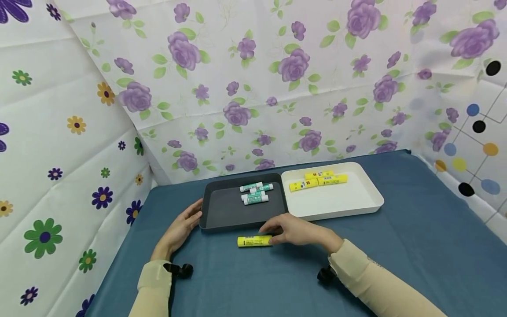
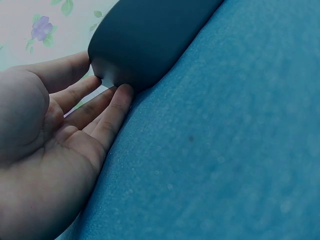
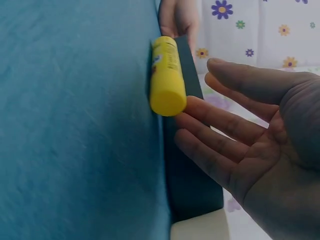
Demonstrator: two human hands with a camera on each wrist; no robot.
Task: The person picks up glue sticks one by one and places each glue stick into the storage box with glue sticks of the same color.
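Observation:
A yellow glue stick lies sideways on the blue cloth, just in front of a dark grey tray. My right hand hovers at its right end; in the right wrist view the fingers are extended and apart, fingertips close to the yellow glue stick, with the thumb clear of it. My left hand touches the tray's left end with its fingertips. The left wrist view has these fingers nearly straight against the tray's corner. Several small green-and-white glue sticks lie in the grey tray.
To the right, a white tray stands against the grey one, holding 3 yellow glue sticks near its back. Flower-printed sheets rise behind and at the sides. Blue cloth covers the table.

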